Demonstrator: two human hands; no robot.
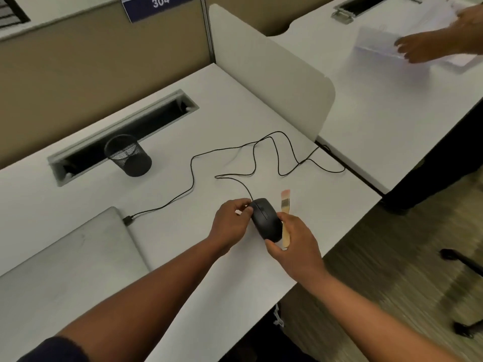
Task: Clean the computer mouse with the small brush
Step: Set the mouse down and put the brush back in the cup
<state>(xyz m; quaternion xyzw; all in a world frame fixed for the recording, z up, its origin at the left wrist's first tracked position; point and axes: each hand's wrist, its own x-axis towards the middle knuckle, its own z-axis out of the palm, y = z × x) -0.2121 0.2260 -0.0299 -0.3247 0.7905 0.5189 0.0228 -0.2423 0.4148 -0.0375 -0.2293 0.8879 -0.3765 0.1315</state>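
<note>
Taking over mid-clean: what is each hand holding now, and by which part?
The left hand pinches the mouse at its front end, by the cable. The right hand grips the mouse's rear and the small brush by its wooden handle.

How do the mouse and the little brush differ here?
The mouse is black, rounded and broad; the brush is pale wood, flat and thin, with light bristles pointing away from the person. A black cable runs from the mouse across the desk; the brush has none. The left hand touches the mouse's front end, while the right hand holds the brush handle and also cups the mouse's rear. Both lie side by side, pointing the same way.
</note>
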